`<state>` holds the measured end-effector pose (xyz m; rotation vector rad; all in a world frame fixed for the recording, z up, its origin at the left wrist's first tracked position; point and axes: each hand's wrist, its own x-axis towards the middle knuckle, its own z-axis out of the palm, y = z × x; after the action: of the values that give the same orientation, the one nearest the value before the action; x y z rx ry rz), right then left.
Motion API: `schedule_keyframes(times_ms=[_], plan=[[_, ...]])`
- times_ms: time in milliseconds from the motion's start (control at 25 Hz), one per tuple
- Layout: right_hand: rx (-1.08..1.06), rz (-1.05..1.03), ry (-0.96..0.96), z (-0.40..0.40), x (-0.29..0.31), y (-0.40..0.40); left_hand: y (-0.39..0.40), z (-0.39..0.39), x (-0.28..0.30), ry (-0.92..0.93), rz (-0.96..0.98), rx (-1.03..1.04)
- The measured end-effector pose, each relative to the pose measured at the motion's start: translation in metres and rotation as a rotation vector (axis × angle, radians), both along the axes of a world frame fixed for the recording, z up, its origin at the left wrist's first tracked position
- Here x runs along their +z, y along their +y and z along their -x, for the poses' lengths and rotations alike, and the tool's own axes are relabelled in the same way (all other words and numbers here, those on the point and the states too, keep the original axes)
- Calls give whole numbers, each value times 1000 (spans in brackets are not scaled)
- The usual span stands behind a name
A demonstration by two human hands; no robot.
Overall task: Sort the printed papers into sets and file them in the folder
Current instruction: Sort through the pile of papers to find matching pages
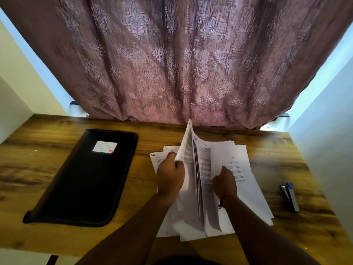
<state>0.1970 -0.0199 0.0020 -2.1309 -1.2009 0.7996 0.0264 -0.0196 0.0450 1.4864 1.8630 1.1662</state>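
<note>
A loose pile of printed papers (242, 180) lies on the wooden desk (38, 169), right of centre. My left hand (170, 175) grips several sheets (188, 148) by their left edge and holds them lifted upright from the pile. My right hand (225, 182) presses down on the sheets that lie flat to the right; its fingers are curled. A black zip folder (84, 180) with a white label lies closed on the left of the desk, apart from both hands.
A blue and grey stapler (289, 196) lies on the desk to the right of the papers. A patterned pink curtain (172, 64) hangs behind the desk's far edge. White walls stand on both sides.
</note>
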Motion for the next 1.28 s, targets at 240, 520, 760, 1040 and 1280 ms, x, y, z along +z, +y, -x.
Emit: schedule_keyframes(times_ms=[240,520,760,1040,1280], plan=[[41,24,-2,-3,4,0,3,46,70,-281,-264,108],[-29,-51,55,-13,23,-5,-5,53,90,-488,-325,158],[-52,-275,119,-49,59,-5,-5,36,26,-342,114,106],[542,-88,-382,-55,100,28,-29,18,-24,-596,457,-34],[587,103,-380,-11,75,10,-28,5,-28,-554,509,-8]])
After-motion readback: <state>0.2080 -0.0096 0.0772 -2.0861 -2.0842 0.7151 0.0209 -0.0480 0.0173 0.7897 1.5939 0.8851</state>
